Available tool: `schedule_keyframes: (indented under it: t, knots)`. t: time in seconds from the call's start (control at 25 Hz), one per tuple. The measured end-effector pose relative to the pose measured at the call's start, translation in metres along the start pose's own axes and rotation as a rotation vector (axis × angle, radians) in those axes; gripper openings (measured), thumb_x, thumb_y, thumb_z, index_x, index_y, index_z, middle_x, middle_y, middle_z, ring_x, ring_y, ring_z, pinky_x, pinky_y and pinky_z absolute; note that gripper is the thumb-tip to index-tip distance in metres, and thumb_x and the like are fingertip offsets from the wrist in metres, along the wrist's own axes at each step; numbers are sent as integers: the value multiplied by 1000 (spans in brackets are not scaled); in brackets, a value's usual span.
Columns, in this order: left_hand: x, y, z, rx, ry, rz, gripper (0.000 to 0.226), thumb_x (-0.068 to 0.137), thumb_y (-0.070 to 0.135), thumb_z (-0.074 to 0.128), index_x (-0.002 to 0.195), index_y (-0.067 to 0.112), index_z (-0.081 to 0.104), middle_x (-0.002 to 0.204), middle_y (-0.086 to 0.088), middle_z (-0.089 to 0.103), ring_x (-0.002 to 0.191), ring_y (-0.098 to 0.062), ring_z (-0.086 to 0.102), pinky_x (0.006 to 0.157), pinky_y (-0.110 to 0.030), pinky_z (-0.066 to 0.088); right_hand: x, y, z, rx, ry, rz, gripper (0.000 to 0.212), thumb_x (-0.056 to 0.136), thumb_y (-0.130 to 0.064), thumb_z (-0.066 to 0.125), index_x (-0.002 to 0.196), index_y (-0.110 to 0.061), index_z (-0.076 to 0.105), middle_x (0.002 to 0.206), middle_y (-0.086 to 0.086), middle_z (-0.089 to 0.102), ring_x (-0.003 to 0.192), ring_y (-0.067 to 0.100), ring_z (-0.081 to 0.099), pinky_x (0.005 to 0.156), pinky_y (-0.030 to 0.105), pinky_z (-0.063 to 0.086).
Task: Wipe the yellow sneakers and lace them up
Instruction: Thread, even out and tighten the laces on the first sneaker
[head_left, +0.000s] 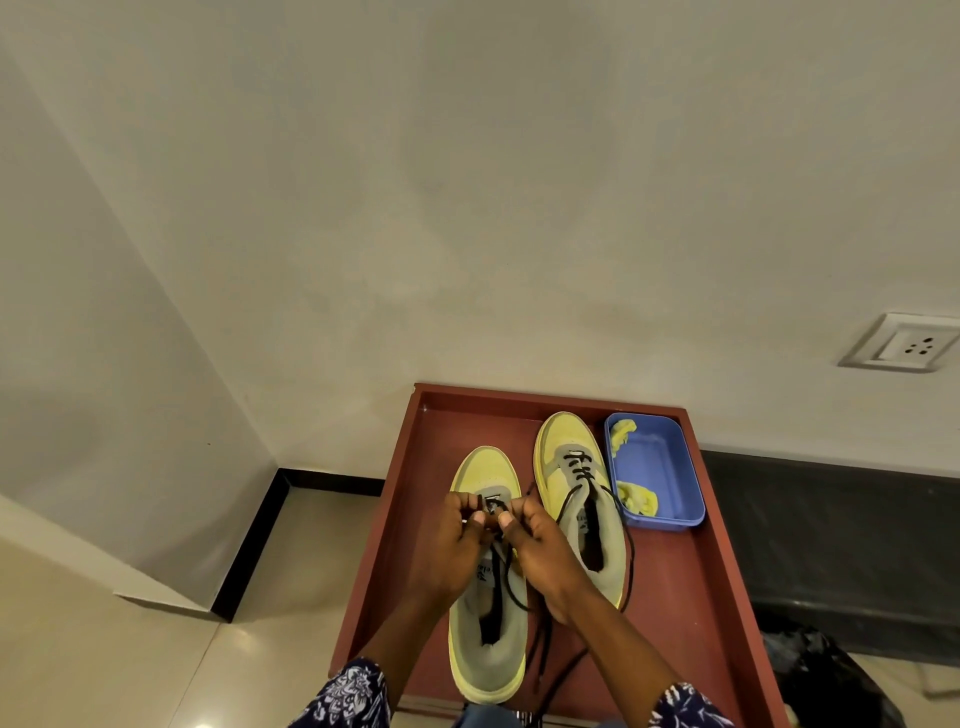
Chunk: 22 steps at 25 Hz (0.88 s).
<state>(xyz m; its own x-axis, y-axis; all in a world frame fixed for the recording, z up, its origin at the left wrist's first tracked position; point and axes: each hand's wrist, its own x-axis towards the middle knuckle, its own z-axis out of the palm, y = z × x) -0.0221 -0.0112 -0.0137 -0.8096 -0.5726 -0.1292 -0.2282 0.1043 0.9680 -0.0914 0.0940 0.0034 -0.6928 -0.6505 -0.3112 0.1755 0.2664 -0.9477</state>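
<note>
On the reddish-brown rimmed bench (696, 582), both hands are pinching the black lace (511, 582) over the near yellow suede sneaker (485, 654): left hand (454, 545) and right hand (543, 551) with curled fingers. The second yellow sneaker (576, 483) is sitting at two o'clock, just beside a blue plastic tub (670, 467) holding yellow cloths (638, 500).

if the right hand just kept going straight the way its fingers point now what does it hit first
Probably the left hand. The right hand pinches the black lace over the near sneaker, its fingers curled toward the left hand's fingers, almost touching. Depth is unclear from one view.
</note>
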Motion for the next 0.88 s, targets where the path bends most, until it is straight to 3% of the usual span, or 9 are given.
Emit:
schedule_keyframes:
  t: [0.16,0.28,0.4,0.52,0.68,0.88]
  knots:
    - [2,-1,3,-4,41,-56,24,92,0,43,95,22,50,95,-4,59,84,-12,58,79,-36,51,6,6,7,-50,74,-25,15,95,-11,45,100,-18,58,102,10,66,94,18,62,87,34,50]
    - [1,5,4,-68,103,-89,29,91,-4,42,93,23,54,93,1,61,82,-10,60,74,-26,52,7,6,10,-42,103,-45,28,94,-1,41,94,-22,58,95,10,66,83,13,60,76,21,49]
    - [-2,10,6,-230,122,-179,20,94,-2,41,96,11,56,83,-6,61,69,-9,59,62,-19,52,8,5,10,-27,75,-41,31,95,1,40,103,-22,60,85,0,63,77,6,58,74,13,49]
    - [-1,12,8,-396,186,-295,8,92,-3,47,95,5,49,80,-12,59,64,-13,59,56,-19,53,9,3,8,-16,41,-40,27,94,1,43,104,-19,57,79,-1,64,71,1,61,73,12,49]
    - [1,16,6,-478,204,-374,10,88,-6,53,84,3,50,71,-13,57,59,-18,57,51,-20,53,11,2,-1,19,33,15,20,91,-1,49,99,-15,36,86,13,67,75,10,65,75,23,51]
    - [1,17,4,-482,124,-338,13,85,-11,53,82,0,57,65,-11,62,50,-11,61,48,-19,50,15,-3,-7,33,-27,143,21,91,-6,54,107,-11,40,92,11,66,72,7,62,60,11,46]
